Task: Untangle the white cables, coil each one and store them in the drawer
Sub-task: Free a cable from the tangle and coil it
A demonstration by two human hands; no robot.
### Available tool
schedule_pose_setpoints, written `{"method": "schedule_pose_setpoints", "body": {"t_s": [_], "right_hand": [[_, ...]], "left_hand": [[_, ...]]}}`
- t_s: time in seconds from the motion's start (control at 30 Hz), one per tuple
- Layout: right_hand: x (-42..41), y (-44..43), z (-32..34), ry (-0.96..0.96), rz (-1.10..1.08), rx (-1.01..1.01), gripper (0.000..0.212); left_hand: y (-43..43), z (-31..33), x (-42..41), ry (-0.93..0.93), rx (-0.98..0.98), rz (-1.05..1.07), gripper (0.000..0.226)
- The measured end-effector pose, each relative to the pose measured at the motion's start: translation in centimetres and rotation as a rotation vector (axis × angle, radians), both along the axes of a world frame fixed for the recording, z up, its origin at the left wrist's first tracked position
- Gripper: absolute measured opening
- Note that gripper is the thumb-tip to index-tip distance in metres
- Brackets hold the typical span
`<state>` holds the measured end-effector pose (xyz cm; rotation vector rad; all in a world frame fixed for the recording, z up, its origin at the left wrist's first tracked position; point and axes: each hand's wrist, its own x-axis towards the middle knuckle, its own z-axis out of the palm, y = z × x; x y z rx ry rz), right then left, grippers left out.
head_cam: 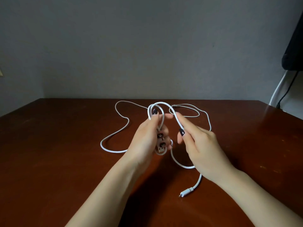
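Two hands work a white cable above one reddish-brown wooden table.
Two cables show, as far as I can tell: a thick white round cable trailing across the table's middle, and a thinner white cable lying in a loop at the far right. The left hand is curled round a few turns of the thick cable and its flat metal USB plug. The right hand pinches the arch of the cable (thumb against forefinger). The small white round-tipped plug lies near.
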<state>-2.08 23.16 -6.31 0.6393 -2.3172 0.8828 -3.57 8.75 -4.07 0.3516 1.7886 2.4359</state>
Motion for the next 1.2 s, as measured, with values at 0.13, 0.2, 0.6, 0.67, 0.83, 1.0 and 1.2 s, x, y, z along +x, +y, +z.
{"method": "schedule_pose_setpoints", "body": {"t_s": [0.13, 0.2, 0.6, 0.67, 0.83, 1.0, 1.2], "right_hand": [[0.3, -0.1, -0.2, -0.038, 0.030, 0.047, 0.055], [0.5, -0.4, 0.0, -0.039, 0.023, 0.100, 0.053], [1.3, -1.3, -0.4, 0.024, -0.031, 0.310, 0.046], [1.4, -1.6, -0.4, 0.049, -0.028, 0.246, 0.048], [1.5, -2.1, -0.2, 0.084, 0.047, 0.123, 0.044], [1.4, -2.5, -0.6, -0.036, 0.169, 0.076, 0.045], [1.7, -2.2, 0.0, -0.390, 0.354, 0.144, 0.062]], "left_hand": [[0.2, 0.0, 0.5, 0.038, -0.033, 0.038, 0.030], [0.4, -0.1, 0.8, 0.070, -0.048, 0.047, 0.035], [0.6, -1.6, -0.2, 0.204, -0.383, 0.248, 0.029], [0.7, -1.7, -0.3, 0.199, -0.338, 0.239, 0.028], [0.3, -0.9, -0.5, 0.055, -0.036, 0.256, 0.026], [-1.0, -0.1, -1.8, -0.136, 0.499, 0.156, 0.026], [-2.6, 0.4, -2.3, -0.256, 0.791, 0.135, 0.030]]}}
